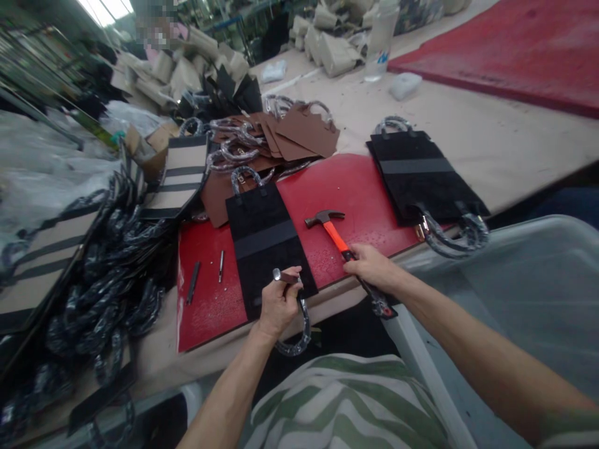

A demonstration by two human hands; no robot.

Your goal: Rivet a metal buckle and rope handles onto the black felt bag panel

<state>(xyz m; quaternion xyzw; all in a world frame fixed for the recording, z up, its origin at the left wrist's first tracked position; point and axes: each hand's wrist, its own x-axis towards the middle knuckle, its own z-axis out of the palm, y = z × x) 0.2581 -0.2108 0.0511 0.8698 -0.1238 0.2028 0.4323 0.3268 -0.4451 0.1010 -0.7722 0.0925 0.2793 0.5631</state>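
Note:
My right hand (369,268) is wrapped round the grip of a claw hammer (334,236) with an orange shaft, its head over the red board (346,181). My left hand (279,305) holds a short metal punch (283,276) at the near edge of a black panel (262,234). That panel lies on the board, with a plastic-wrapped handle (247,179) at its far end and another handle (299,340) hanging below my left hand. A dark bar (193,282) and a thin metal tool (221,266) lie on the board to the left.
Another black panel (421,168) with wrapped handles lies at the right. Brown panels (299,134) are heaped behind the board. Striped panels (180,168) and wrapped handles pile up on the left. A grey bin (528,280) stands at the right, a clear bottle (380,43) farther back.

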